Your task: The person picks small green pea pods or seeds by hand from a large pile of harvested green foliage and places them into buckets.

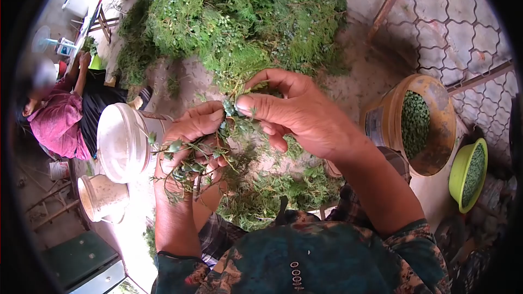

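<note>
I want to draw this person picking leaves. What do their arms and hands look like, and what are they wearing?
Both hands are bare: no gloves, rings or watch show on the left hand or the right hand. The forearms are uncovered too. Dark teal sleeves with a mottled reddish-brown pattern are pushed up toward the elbows.

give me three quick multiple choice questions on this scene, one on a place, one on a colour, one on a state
1. Where is the big heap of branches?
A. on the ground beyond the hands
B. in the bucket
C. on a table

2. What colour is the small bowl at the right?
A. red
B. lime green
C. black

3. What is the left hand doing?
A. lying flat and empty
B. holding a leafy sprig
C. gripping a knife

Answers: 1 A, the heap lies on bare ground; 2 B, its rim is lime green; 3 B, the fingers curl round the sprig.
</note>
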{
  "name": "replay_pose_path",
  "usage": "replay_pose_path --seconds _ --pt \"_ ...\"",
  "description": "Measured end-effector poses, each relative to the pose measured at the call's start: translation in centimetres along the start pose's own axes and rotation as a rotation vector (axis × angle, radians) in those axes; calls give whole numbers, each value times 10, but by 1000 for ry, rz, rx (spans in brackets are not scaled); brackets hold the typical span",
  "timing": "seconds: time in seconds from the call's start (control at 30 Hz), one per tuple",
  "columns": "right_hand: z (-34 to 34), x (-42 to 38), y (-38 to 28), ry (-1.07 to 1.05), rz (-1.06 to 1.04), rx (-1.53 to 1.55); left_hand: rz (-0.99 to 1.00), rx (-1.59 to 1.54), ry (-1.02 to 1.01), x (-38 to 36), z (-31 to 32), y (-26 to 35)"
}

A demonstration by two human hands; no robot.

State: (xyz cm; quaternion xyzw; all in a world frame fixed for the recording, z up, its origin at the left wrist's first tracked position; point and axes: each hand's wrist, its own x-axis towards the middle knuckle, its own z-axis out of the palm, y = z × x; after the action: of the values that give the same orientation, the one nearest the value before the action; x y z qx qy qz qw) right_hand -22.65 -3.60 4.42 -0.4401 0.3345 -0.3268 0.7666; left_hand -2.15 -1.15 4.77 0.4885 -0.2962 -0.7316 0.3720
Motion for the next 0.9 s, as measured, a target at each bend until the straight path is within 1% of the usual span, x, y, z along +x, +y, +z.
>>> replay_pose_path --seconds 0.03,0.17,0.27,0.33,0.37,0.43,0.47,0.5,0.53,0.6,0.63,0.67,0.7,0.73,0.8,0.83,0.87,0.9 --pt "0 0 1 1 1 2 -20 -15 -48 1 -2 1" --pt "1 5 6 0 -30 112 -43 -5 -12 0 0 1" --pt "1 7 11 8 -73 137 -7 -23 3 -2 4 0" --pt "0 7 10 7 -101 133 55 -118 -121 -1 0 -3" --pt "0 6 8 -6 -74 183 56 -118 -122 -1 -1 -2" --pt "-3 3 5 -19 -48 232 -9 -42 -102 -1 -3 1" --pt "-9 1 2 -59 -13 259 -41 -4 -91 -2 -5 3" --pt "-15 -1 -1 -99 23 286 236 -16 -148 -2 -25 -10" --pt "-25 -2 -8 -100 24 285 291 -117 -179 -3 -32 -8" --pt "-45 -3 -22 17 -25 669 137 -343 -170 -7 -34 6" --pt "-47 -2 -18 -1 -57 683 110 -344 -128 -8 -29 7" --pt "-43 0 -12 -6 -56 681 166 -199 17 -9 -18 3" --pt "-33 4 -6 4 -58 644 171 -121 43 -10 -14 1" --pt "-25 5 -2 14 -60 609 108 -136 153 -12 -8 0" --pt "-16 5 1 -43 -3 517 88 -206 72 -12 -1 3" --pt "-12 6 5 -49 -12 436 86 -205 72 -12 0 3" --pt "-8 7 8 -54 -20 354 57 -146 89 -11 1 3" --pt "-3 6 9 -54 -18 355 28 -87 107 -10 1 3"
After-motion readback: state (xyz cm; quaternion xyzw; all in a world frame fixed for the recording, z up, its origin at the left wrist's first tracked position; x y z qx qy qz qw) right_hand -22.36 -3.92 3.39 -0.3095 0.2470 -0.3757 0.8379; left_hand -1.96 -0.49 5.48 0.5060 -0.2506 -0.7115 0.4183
